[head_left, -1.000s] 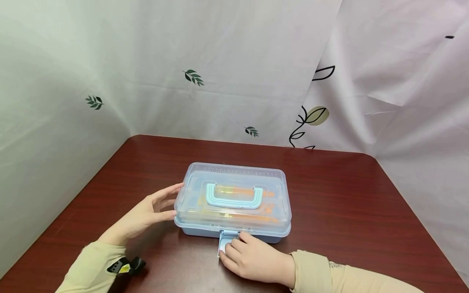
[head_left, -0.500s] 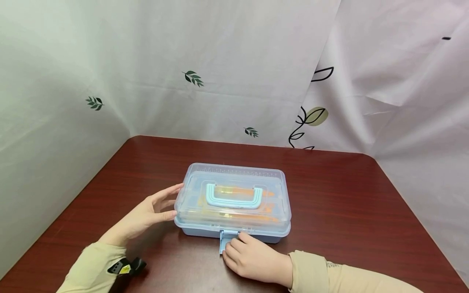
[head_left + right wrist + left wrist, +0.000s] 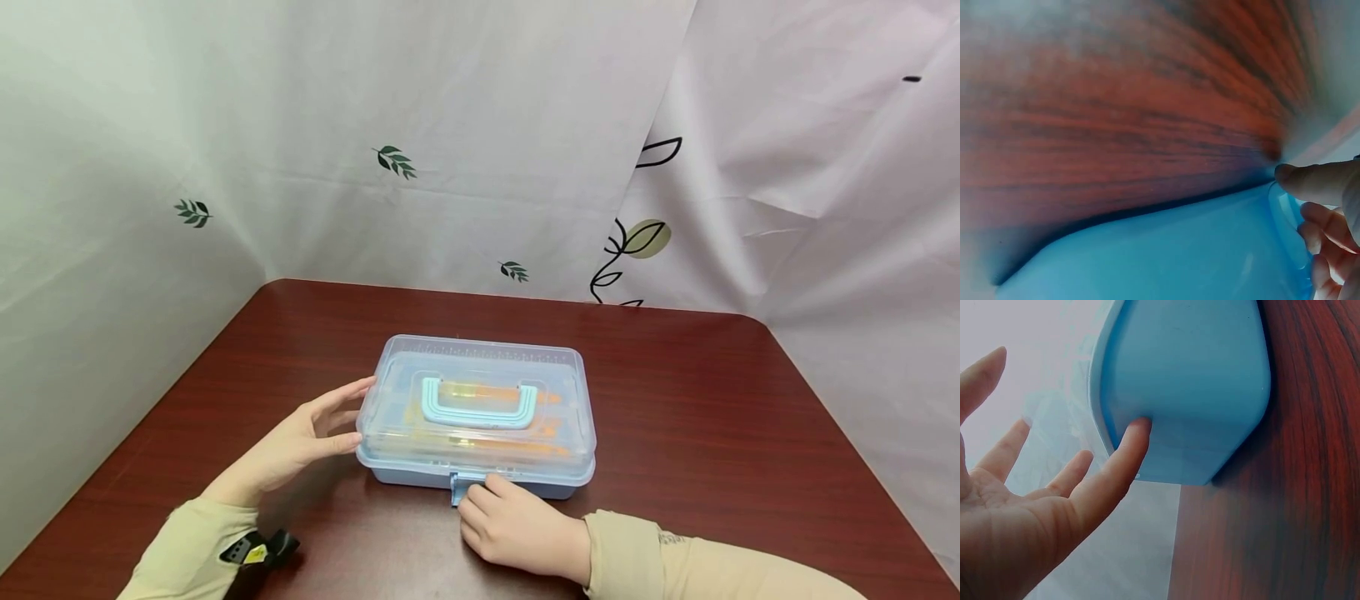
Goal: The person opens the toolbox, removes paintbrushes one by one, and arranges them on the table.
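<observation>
Storage box (image 3: 408,477), pale blue, clear lid (image 3: 480,354) down, on the reddish-brown table (image 3: 690,433) between the hands. Head view: left hand (image 3: 296,437) spread, fingertips at the box's left end; right hand (image 3: 517,529) curled at the front latch (image 3: 456,490). Judged risk: uneven hold on the latch could seat it crooked, or let it spring loose. Left wrist view: one fingertip against the blue end wall. So light a brace might let the box swivel. Right wrist view: thumb and fingers appear to pinch the latch (its hinge is hidden); a fingertip could get nipped. Tally: two hands, one box, one lid, one handle (image 3: 480,419), one visible latch; orange pieces (image 3: 517,447) inside too blurred to count.
</observation>
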`<state>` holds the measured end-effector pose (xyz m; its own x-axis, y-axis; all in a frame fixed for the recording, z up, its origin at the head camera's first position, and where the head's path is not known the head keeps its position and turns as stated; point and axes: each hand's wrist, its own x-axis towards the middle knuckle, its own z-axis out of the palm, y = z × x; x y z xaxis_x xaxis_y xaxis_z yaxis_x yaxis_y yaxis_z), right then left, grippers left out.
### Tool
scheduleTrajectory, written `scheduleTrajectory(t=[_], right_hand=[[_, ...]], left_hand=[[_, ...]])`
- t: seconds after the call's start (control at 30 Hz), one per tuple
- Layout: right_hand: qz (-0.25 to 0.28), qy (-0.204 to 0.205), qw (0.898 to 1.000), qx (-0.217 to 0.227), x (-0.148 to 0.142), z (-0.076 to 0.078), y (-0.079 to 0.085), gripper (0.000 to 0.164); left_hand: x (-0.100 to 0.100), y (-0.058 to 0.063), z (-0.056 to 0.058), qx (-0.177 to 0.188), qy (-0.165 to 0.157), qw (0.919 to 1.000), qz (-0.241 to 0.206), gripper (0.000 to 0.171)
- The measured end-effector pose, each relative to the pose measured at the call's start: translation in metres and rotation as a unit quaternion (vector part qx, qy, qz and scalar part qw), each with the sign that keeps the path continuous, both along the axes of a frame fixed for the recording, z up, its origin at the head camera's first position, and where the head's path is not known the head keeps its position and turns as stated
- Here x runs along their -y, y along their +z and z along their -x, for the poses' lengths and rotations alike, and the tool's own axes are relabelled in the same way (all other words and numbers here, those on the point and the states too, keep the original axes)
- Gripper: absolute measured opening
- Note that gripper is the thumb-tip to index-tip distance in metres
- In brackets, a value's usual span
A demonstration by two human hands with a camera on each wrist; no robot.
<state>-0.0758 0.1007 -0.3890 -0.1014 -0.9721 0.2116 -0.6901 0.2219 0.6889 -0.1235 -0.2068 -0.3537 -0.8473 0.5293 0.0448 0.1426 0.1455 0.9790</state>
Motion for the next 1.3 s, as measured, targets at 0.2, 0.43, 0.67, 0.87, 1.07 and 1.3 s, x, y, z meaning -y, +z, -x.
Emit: scheduleTrajectory(t=[0.2,0.43,0.67,0.87,1.07,1.3], right_hand=[[0.001,0.004,1.000,0.007,0.000,0.001,0.001,0.023],[0.008,0.011,1.000,0.019,-0.003,0.000,0.006,0.019],[0.026,0.045,0.998,0.033,-0.012,-0.001,0.017,0.022],[0.125,0.071,0.988,0.049,-0.026,0.005,0.031,0.026],[0.290,0.094,0.950,0.066,-0.045,0.019,0.054,0.022],[0.457,0.000,0.875,0.162,-0.079,0.029,0.059,0.040]], left_hand=[[0.000,0.000,0.000,0.004,0.003,1.0000,0.002,0.067],[-0.001,0.001,-0.001,0.000,0.004,1.0000,0.003,0.067],[-0.001,0.001,-0.001,0.001,0.005,1.0000,0.004,0.067],[-0.001,0.002,-0.002,0.004,0.001,1.0000,-0.002,0.067],[-0.001,0.002,-0.002,0.004,0.000,1.0000,-0.001,0.067],[-0.001,0.002,0.000,0.003,0.003,1.0000,0.004,0.067]])
